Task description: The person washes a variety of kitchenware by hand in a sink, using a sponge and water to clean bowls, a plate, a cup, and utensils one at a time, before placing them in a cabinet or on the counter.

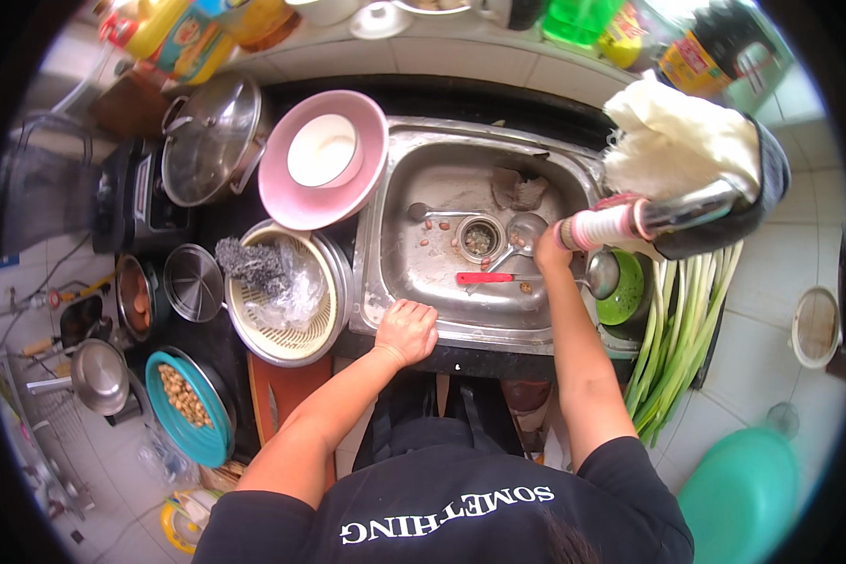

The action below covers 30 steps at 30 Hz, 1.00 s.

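My left hand (407,330) rests, fingers curled, on the front rim of a stainless-steel sink (458,337). At the sink's right side my right hand (554,249) reaches to the lower end of a faucet with a ribbed white-and-pink hose (599,227); the faucet partly hides its fingers, so its grip is unclear. In the basin lie a ladle (526,229), a spoon (417,211), a red-handled utensil (485,278) and dark wet scraps (518,190). Several reddish beans or peanuts lie around the drain strainer (479,240). Another ladle (603,273) rests over a green bowl (624,296).
Left of the sink stand a pink basin (275,155) with a white bowl (322,151), a cream colander (254,345) holding plastic and a dark mesh scrubber, and a lidded steel pot (211,141). Green onions (684,338) hang over the right edge. Cloths (677,141) drape the faucet.
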Each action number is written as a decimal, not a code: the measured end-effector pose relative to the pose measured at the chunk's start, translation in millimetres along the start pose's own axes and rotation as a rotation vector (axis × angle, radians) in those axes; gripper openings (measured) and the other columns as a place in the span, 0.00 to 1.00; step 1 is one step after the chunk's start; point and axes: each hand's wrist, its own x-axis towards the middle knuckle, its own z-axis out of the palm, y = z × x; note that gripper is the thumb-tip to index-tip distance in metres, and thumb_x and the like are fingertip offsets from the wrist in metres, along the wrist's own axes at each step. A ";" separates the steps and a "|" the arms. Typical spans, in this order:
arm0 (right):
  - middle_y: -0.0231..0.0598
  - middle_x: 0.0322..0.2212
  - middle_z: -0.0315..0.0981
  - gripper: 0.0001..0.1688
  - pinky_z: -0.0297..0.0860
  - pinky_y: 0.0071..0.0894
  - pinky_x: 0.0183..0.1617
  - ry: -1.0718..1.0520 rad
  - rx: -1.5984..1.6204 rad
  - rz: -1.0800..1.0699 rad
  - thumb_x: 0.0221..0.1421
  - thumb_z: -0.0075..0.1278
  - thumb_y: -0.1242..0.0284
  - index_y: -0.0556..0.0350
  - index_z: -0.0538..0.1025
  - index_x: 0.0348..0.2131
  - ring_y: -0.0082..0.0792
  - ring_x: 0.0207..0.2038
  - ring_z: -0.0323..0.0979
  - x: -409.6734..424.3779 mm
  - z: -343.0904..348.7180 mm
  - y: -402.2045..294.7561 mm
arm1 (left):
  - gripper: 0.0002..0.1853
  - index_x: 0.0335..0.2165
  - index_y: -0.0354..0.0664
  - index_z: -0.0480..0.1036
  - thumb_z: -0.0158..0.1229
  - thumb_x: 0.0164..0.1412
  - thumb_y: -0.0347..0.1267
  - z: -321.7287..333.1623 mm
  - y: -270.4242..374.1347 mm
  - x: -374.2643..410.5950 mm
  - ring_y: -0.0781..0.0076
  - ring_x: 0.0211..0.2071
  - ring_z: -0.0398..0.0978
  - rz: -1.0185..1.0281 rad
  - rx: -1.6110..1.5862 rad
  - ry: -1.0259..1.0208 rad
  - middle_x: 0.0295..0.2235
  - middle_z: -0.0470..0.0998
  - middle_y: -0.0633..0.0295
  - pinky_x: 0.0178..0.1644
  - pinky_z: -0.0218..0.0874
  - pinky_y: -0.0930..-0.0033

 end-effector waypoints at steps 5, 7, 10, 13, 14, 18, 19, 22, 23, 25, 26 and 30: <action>0.56 0.36 0.70 0.18 0.64 0.47 0.45 -0.598 -0.227 -0.088 0.48 0.48 0.65 0.60 0.71 0.35 0.52 0.41 0.68 31.7 -15.9 -60.9 | 0.07 0.22 0.43 0.68 0.53 0.39 0.33 5.8 -5.5 -5.9 0.65 0.28 0.69 -0.052 0.003 0.022 0.22 0.71 0.62 0.40 0.58 0.66; 0.55 0.36 0.70 0.18 0.64 0.47 0.44 -0.708 -0.320 -0.130 0.47 0.48 0.63 0.59 0.72 0.34 0.52 0.41 0.68 39.9 -41.0 -80.1 | 0.07 0.22 0.43 0.68 0.53 0.39 0.33 4.2 -6.7 -4.0 0.66 0.28 0.69 -0.050 -0.008 0.040 0.22 0.71 0.62 0.40 0.58 0.66; 0.49 0.40 0.69 0.17 0.64 0.42 0.47 -0.683 -0.428 -0.125 0.47 0.47 0.66 0.55 0.73 0.37 0.49 0.43 0.67 50.3 -62.1 -95.3 | 0.06 0.22 0.42 0.69 0.52 0.41 0.33 3.9 -2.8 -4.2 0.65 0.28 0.70 -0.088 -0.030 0.011 0.23 0.72 0.61 0.41 0.58 0.65; 0.43 0.44 0.66 0.14 0.63 0.39 0.49 -0.225 -0.224 -0.614 0.47 0.43 0.73 0.53 0.74 0.36 0.47 0.44 0.66 64.8 -61.0 -96.4 | 0.07 0.22 0.41 0.69 0.52 0.42 0.33 8.0 3.4 18.9 0.62 0.27 0.70 -0.388 -0.084 -0.052 0.22 0.72 0.60 0.40 0.57 0.63; 0.43 0.45 0.64 0.14 0.63 0.39 0.48 -0.255 -0.279 -0.674 0.48 0.42 0.73 0.53 0.73 0.36 0.46 0.45 0.65 63.2 -51.0 -89.4 | 0.08 0.25 0.41 0.70 0.51 0.44 0.32 9.6 5.4 33.9 0.60 0.30 0.69 -0.501 -0.107 -0.248 0.26 0.72 0.59 0.41 0.56 0.63; 0.41 0.46 0.63 0.17 0.64 0.39 0.46 -0.483 -0.362 -0.601 0.45 0.42 0.77 0.51 0.71 0.39 0.48 0.44 0.64 72.3 -25.5 -75.3 | 0.08 0.28 0.42 0.71 0.49 0.47 0.32 92.3 1.8 73.8 0.63 0.36 0.68 -0.461 0.020 -0.160 0.32 0.71 0.60 0.43 0.54 0.64; 0.41 0.45 0.64 0.19 0.64 0.39 0.45 -0.564 -0.340 -0.490 0.44 0.44 0.79 0.50 0.71 0.40 0.50 0.44 0.65 73.8 -25.3 -77.0 | 0.08 0.28 0.42 0.71 0.49 0.48 0.32 111.8 -0.7 85.9 0.64 0.38 0.67 -0.473 0.075 -0.180 0.32 0.71 0.60 0.43 0.54 0.64; 0.43 0.42 0.67 0.24 0.64 0.35 0.45 -0.425 0.034 -0.283 0.41 0.49 0.79 0.52 0.68 0.44 0.47 0.42 0.66 64.0 -35.3 -81.3 | 0.09 0.31 0.42 0.69 0.45 0.53 0.33 137.7 -16.6 99.1 0.65 0.39 0.67 -0.460 0.184 -0.229 0.34 0.71 0.61 0.42 0.57 0.63; 0.43 0.42 0.67 0.25 0.64 0.37 0.46 -0.417 0.201 -0.200 0.41 0.50 0.77 0.53 0.68 0.44 0.47 0.43 0.66 57.7 -43.1 -82.5 | 0.09 0.33 0.43 0.68 0.44 0.55 0.33 141.8 -20.5 101.9 0.65 0.39 0.68 -0.441 0.209 -0.242 0.35 0.70 0.61 0.41 0.58 0.62; 0.45 0.42 0.67 0.27 0.62 0.40 0.47 -0.391 0.531 -0.030 0.40 0.52 0.74 0.55 0.67 0.45 0.46 0.44 0.66 38.5 -65.3 -80.9 | 0.10 0.34 0.41 0.68 0.45 0.53 0.33 144.2 -24.2 102.2 0.64 0.37 0.69 -0.460 0.141 -0.258 0.33 0.71 0.60 0.38 0.61 0.62; 0.44 0.41 0.68 0.27 0.63 0.38 0.46 -0.379 0.685 0.053 0.41 0.52 0.74 0.55 0.67 0.45 0.42 0.44 0.66 26.5 -71.9 -72.6 | 0.11 0.34 0.41 0.68 0.46 0.52 0.33 144.2 -23.7 102.8 0.63 0.36 0.70 -0.461 0.107 -0.269 0.33 0.71 0.59 0.37 0.62 0.62; 0.39 0.37 0.69 0.25 0.63 0.32 0.45 -0.410 1.373 0.556 0.43 0.50 0.74 0.59 0.66 0.45 0.32 0.42 0.68 -14.2 -105.9 -47.2 | 0.11 0.36 0.39 0.66 0.44 0.56 0.33 109.7 -16.1 103.2 0.58 0.29 0.72 -0.433 -0.142 -0.462 0.29 0.72 0.54 0.31 0.64 0.59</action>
